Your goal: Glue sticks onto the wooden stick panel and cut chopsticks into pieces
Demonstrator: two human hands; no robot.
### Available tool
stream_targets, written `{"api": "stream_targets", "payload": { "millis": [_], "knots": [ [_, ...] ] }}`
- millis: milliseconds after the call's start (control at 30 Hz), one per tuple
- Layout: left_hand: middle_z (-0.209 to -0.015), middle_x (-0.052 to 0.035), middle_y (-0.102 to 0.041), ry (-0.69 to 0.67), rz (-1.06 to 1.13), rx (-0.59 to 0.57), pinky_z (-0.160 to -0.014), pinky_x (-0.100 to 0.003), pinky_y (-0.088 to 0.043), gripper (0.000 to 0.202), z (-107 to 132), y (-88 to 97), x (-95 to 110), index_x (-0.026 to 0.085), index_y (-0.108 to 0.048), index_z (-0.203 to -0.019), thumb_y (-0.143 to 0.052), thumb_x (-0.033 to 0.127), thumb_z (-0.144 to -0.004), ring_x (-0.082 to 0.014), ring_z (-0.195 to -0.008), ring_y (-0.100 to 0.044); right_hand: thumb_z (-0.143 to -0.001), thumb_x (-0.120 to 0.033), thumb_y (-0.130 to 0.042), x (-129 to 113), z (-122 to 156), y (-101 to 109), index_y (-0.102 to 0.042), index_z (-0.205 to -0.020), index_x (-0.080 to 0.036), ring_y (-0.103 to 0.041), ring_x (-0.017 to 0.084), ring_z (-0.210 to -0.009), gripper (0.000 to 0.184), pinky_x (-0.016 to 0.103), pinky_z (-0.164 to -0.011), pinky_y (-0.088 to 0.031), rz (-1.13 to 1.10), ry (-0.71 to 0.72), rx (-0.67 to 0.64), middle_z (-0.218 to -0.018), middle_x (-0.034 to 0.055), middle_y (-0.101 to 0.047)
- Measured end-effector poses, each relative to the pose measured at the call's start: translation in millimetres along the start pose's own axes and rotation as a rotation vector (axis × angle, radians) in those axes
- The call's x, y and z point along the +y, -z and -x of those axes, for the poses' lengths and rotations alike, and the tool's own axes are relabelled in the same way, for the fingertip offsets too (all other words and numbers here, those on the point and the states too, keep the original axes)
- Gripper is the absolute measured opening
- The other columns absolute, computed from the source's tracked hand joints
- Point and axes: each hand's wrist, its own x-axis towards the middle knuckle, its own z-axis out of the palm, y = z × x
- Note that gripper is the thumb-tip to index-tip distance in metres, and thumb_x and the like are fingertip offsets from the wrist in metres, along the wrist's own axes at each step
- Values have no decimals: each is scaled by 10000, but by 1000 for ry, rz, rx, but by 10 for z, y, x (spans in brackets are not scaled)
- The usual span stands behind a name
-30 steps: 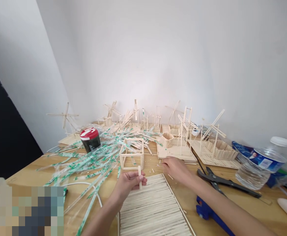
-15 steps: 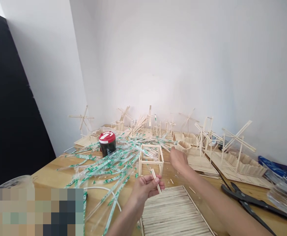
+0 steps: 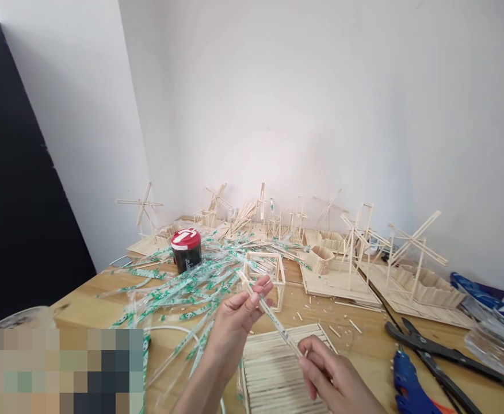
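My left hand [image 3: 235, 323] pinches the upper end of a long wrapped stick [image 3: 270, 314], held slanting above the table. My right hand [image 3: 330, 376] pinches the lower end of the same stick. Under both hands lies a flat panel of sticks laid side by side [image 3: 273, 374]. Just behind my left hand stands an open cube frame of sticks [image 3: 266, 277]. A heap of clear wrappers with green print [image 3: 187, 287] spreads to the left of the frame.
A black jar with a red lid [image 3: 186, 249] stands at the back left. Stick windmill models [image 3: 411, 259] line the wall. Black cutters [image 3: 437, 353], a blue glue gun [image 3: 409, 385] and a plastic bottle [image 3: 496, 345] lie at the right on the wooden table [image 3: 83, 305].
My right hand came back from near the cube frame toward me and took the lower end of a long stick. My left hand's short stick is no longer seen; it pinches the long one.
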Motion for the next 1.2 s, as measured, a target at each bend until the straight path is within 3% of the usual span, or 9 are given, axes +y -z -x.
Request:
{"api": "stream_targets", "payload": {
  "millis": [133, 300, 500, 633, 700, 800, 933, 1033, 1200],
  "knots": [
    [-911, -63, -710, 4, -9, 48, -905, -295, -473, 278, -2, 5, -5, 178, -748, -842, -802, 379, -657, -175, -900, -642, -914, -627, -290, -7, -26, 57, -472, -728, -218, -433, 125, -551, 485, 250, -554, -317, 39, -25, -74, -563, -42, -469],
    [-740, -24, -678, 38, 0, 12, -749, -224, -467, 263, 69, -116, -220, 186, -743, -770, -820, 392, -625, -119, -745, -611, -863, -714, -306, -28, 21, 7, -442, -670, -214, -404, 115, -538, 553, 245, -542, -302, -87, -47, 15, -544, -47, -422],
    [-682, -35, -641, 171, -138, -221, -580, -222, -385, 305, 146, -191, -482, 152, -746, -781, -773, 436, -673, -84, -570, -489, -831, -733, -368, -57, 12, -86, -499, -766, -201, -360, 85, -452, 552, 228, -473, -308, -301, -90, 60, -544, -60, -438],
    [-645, -21, -629, 209, -272, -303, -656, -242, -405, 291, 174, -230, -382, 171, -752, -792, -728, 451, -716, -108, -604, -521, -747, -696, -567, -47, -8, 183, -566, -712, -179, -506, 115, -548, 519, 234, -544, -386, -277, -114, -159, -613, -10, -562],
    [-654, -26, -647, 226, -332, -351, -704, -243, -415, 290, 193, -254, -320, 181, -761, -788, -728, 459, -712, -122, -651, -544, -645, -666, -695, -38, -5, 391, -616, -709, -170, -516, 125, -592, 506, 234, -562, -390, -253, -130, -186, -638, -2, -586],
    [-668, -44, -663, 336, -388, -474, -701, -238, -418, 315, 239, -277, -319, 174, -767, -803, -733, 470, -703, -119, -645, -540, -639, -758, -616, -67, 12, 623, -662, -858, -167, -439, 105, -525, 632, 224, -493, -338, -339, -107, -22, -593, -26, -524],
    [-705, -41, -665, 519, -404, -633, -714, -248, -437, 302, 310, -268, -449, 190, -767, -822, -748, 461, -689, -117, -636, -536, -717, -736, -559, -170, 7, 657, -712, -864, -158, -288, 75, -462, 616, 218, -445, -215, -395, -130, 145, -514, -72, -373],
    [-733, -44, -669, 550, -405, -648, -721, -255, -448, 326, 324, -240, -521, 190, -765, -835, -762, 469, -667, -120, -645, -547, -704, -659, -638, -179, -35, 619, -715, -731, -151, -271, 61, -437, 514, 212, -430, -176, -469, -177, 249, -472, -78, -355],
    [-617, -18, -626, 590, -466, -616, -607, -217, -414, 270, 295, -205, -490, 179, -762, -791, -751, 429, -688, -89, -547, -532, -596, -558, -776, 28, -105, 797, -688, -664, -130, -273, 30, -406, 443, 184, -394, -169, -733, -157, 675, -478, -76, -403]
  ]
}}
